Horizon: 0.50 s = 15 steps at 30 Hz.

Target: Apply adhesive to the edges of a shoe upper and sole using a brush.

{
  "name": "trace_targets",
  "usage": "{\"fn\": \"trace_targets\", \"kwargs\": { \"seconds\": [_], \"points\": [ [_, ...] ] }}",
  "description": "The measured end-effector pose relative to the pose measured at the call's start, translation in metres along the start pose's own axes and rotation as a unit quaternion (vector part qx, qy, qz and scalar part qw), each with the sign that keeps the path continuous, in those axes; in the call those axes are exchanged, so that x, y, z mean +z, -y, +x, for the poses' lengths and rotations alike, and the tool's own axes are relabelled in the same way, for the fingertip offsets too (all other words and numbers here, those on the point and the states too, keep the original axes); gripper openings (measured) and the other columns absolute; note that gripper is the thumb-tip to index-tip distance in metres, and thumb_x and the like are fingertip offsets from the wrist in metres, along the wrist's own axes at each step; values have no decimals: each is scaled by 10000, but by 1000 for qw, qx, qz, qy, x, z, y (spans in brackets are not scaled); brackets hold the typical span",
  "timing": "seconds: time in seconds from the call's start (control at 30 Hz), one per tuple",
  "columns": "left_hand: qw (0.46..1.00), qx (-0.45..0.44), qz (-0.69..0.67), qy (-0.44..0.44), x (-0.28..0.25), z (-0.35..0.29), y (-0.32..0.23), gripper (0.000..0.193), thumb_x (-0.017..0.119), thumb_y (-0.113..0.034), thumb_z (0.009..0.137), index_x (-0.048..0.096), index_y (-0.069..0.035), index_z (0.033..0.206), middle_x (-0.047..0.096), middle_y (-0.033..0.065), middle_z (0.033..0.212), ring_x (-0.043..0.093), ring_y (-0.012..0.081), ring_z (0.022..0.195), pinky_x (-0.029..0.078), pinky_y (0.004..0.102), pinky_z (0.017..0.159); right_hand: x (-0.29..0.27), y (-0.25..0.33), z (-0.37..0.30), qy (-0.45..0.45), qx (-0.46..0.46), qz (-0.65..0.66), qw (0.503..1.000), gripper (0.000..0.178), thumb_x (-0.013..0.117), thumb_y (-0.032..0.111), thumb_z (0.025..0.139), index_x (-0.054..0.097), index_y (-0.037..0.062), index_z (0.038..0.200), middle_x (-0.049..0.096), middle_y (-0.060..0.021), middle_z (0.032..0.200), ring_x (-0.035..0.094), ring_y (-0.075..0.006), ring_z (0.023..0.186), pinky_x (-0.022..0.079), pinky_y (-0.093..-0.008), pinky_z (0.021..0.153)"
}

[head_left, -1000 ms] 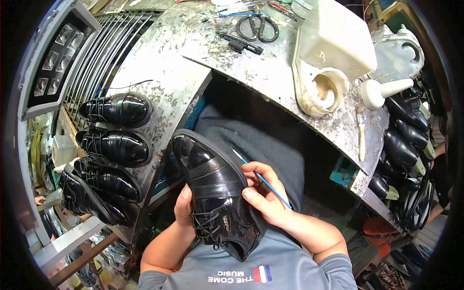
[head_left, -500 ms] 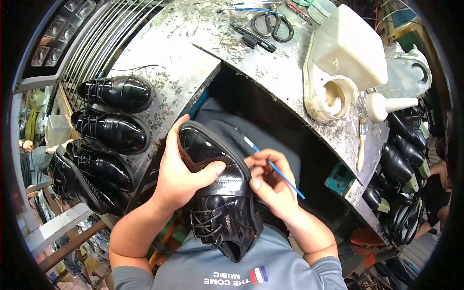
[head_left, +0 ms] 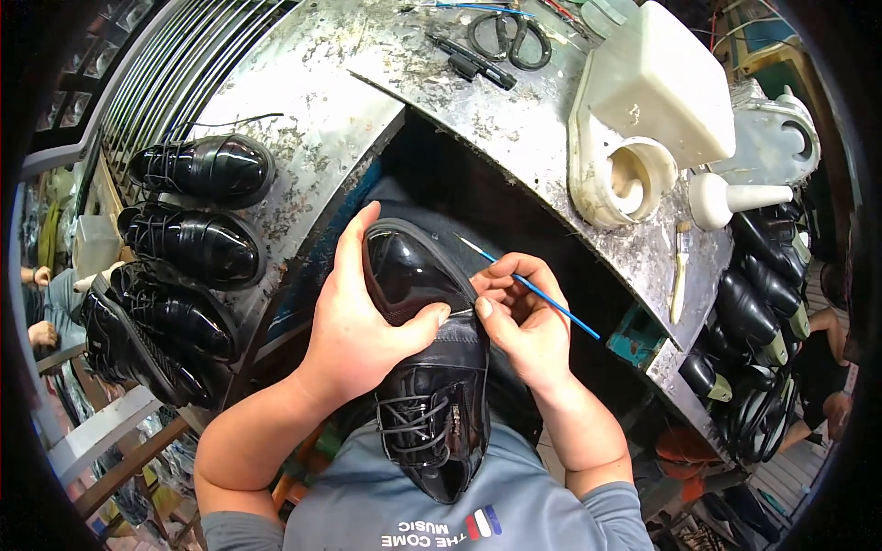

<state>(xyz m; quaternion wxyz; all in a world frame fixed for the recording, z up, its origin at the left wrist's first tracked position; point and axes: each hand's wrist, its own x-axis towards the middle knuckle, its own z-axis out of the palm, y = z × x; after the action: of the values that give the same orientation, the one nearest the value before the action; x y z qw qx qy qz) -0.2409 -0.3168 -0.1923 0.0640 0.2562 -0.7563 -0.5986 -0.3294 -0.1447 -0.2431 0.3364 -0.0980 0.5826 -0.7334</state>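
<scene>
One head-worn fisheye view looks steeply down, close over the lap and the workbench (head_left: 303, 119).

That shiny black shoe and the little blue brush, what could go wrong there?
The blue brush in the right hand works right at the shiny toe of the black shoe; a slip might smear it. The left hand presses the gloss and may leave fingerprints. The shoe rests on the lap and could tip.

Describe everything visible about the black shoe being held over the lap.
The black lace-up shoe looks like glossy leather, with a shiny smooth toe cap, dark laces and a thin grey sole edge round the toe. It lies lengthwise over the lap, toe pointing away toward the bench, opening toward the body. The left hand wraps its side, thumb across the upper; the right hand, holding a thin blue brush, touches its other side.
</scene>
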Motion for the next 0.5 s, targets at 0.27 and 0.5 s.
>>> {"fn": "trace_targets", "kwargs": {
  "seconds": [0.27,0.5],
  "points": [
    [999,8,38,9,2,6,-3,942,803,-101,703,249,24,1455,585,185,1190,603,243,1084,460,355,981,-39,32,-22,-96,-186,-152,966,373,519,234,1006,555,-59,1235,674,-175,1044,651,-188,894,520,-291,793],
    [999,-19,-23,19,7,6,-1,944,799,-65,702,243,9,1461,581,142,1165,587,200,1065,453,335,981,-88,79,-10,-215,-269,-350,871,222,553,160,983,682,-5,1056,651,-93,857,561,-113,682,458,-245,641]
  ]
}}
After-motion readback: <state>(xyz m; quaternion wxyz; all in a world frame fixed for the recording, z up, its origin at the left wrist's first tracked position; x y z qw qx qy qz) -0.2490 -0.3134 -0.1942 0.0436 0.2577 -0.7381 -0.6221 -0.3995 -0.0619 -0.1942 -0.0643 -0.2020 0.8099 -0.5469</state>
